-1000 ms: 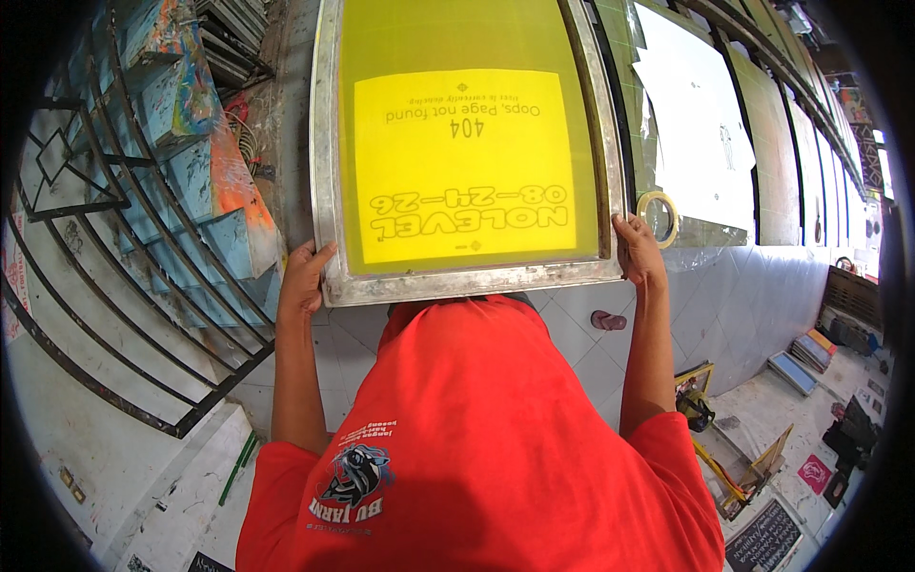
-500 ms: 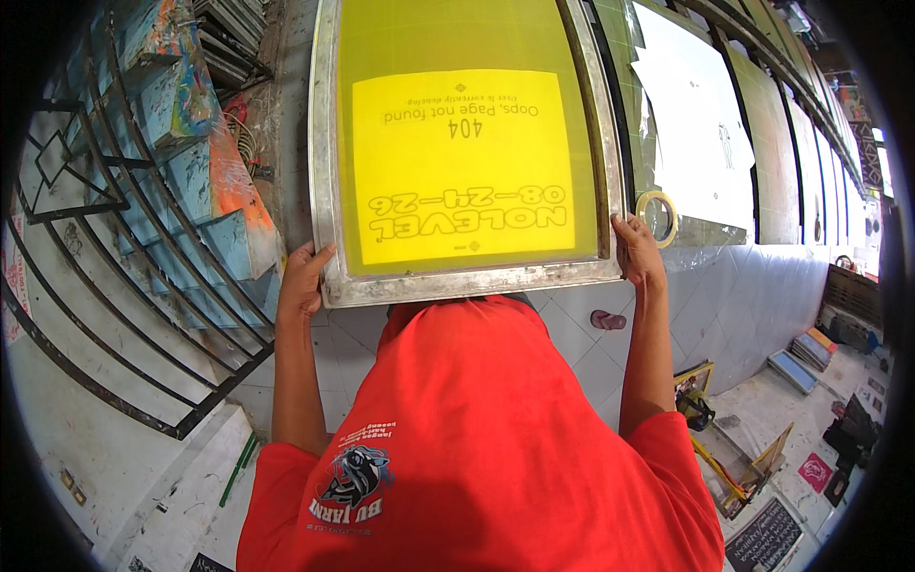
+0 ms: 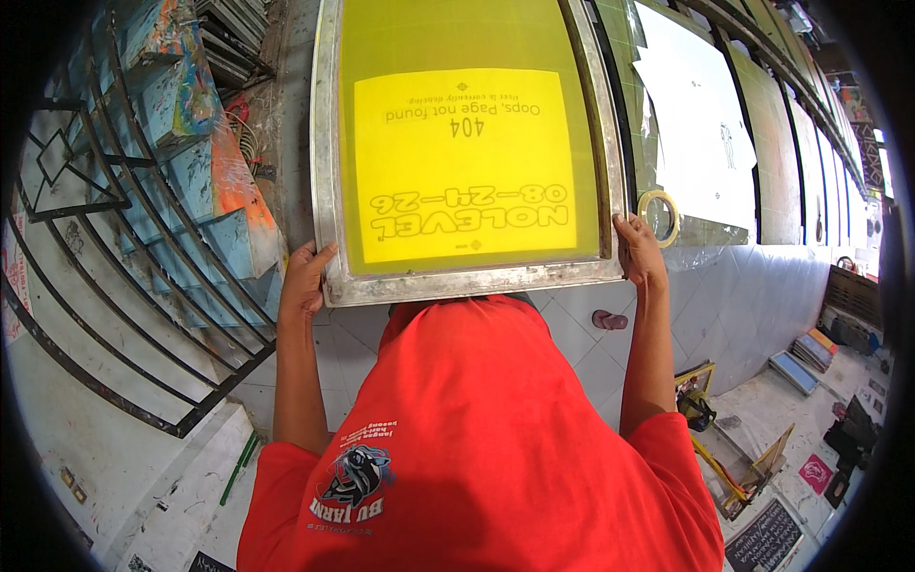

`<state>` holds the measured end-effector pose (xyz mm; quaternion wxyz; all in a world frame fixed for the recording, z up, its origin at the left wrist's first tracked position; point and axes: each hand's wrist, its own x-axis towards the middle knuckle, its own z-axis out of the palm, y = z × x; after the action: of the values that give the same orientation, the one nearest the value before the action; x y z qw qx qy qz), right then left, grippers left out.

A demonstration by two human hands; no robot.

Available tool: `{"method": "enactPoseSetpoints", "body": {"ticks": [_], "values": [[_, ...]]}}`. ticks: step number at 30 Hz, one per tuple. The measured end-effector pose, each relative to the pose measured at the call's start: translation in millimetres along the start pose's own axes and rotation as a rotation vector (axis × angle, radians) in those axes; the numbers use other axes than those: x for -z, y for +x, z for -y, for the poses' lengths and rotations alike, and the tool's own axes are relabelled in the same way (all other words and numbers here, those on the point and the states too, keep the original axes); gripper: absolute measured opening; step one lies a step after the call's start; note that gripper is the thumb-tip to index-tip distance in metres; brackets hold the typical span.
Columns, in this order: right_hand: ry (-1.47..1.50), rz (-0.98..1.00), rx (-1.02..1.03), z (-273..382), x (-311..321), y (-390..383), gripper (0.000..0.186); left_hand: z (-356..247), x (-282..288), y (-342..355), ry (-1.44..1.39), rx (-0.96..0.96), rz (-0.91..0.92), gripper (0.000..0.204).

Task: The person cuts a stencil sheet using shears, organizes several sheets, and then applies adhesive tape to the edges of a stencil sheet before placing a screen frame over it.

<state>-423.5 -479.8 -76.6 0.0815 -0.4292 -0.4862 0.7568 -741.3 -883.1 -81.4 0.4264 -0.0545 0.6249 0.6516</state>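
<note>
Both my hands grip a screen printing frame [image 3: 467, 286] by its two near corners. Its metal rim is worn, and the stretched mesh is olive-yellow with a brighter yellow rectangle that carries printed lettering. My left hand [image 3: 307, 276] is closed round the left corner, thumb on top of the rim. At the right corner my right hand [image 3: 639, 250] is closed the same way, its fingers partly hidden under the edge. Just beyond the right hand lies a roll of tape [image 3: 670, 217]. The frame's far end runs out of the picture.
White sheets [image 3: 694, 114] lie on a row of boards at the right. Black metal bars [image 3: 143, 286] curve along the left, beside paint-stained blue blocks [image 3: 214, 210]. A sandal [image 3: 609, 320] rests on the tiled floor. Small frames [image 3: 753, 477] and flat panels [image 3: 793, 372] stand lower right.
</note>
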Motion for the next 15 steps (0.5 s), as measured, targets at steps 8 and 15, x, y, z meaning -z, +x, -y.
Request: {"method": "enactPoseSetpoints", "body": {"ticks": [8,15], "values": [[-0.044,-0.013,0.001,5,-5,-5,0.022,1,2,1,0.002,0.016,-0.005,0.032],[-0.053,-0.001,-0.018,9,-9,-6,0.027,-2,-2,-1,-0.003,0.010,-0.018,0.031]]}}
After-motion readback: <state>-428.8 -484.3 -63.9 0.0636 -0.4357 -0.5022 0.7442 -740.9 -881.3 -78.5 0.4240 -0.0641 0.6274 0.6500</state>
